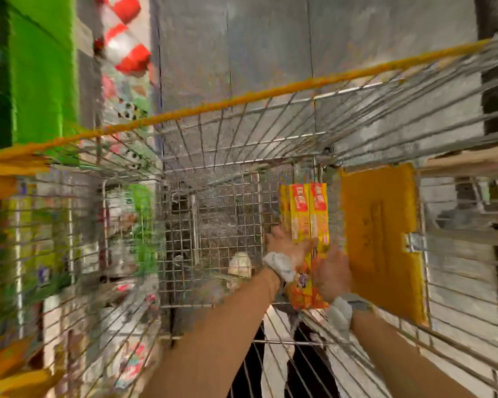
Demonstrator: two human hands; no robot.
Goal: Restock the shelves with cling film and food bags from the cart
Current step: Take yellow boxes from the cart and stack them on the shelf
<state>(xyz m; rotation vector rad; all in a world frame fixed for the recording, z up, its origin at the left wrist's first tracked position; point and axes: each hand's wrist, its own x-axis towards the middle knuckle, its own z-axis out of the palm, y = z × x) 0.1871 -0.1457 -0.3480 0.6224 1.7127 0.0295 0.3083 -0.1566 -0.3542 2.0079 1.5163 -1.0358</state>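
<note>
Long yellow boxes (pixel 309 216) with red labels, side by side inside wire cart (pixel 213 214)

The whole view is heavily blurred. A flat yellow panel (pixel 380 239) stands upright just right of the right hand (pixel 332 274), with a small metal plate (pixel 414 242) on the edge away from the hand. A crumpled pale wad (pixel 240 264) lies just left of the left hand (pixel 285 245), slightly below it. Beyond both hands, grey floor (pixel 242 53) spreads across the top of the view, crossed by thin dark seams. Far up and left of the left hand is a bright green panel (pixel 41 81). Beside it is something striped red and white (pixel 127 33), too smeared to identify. Far up and right of the right hand runs a dark vertical post (pixel 492 81). Below the hands, black shapes (pixel 308 369) show on pale ground, unclear.
</note>
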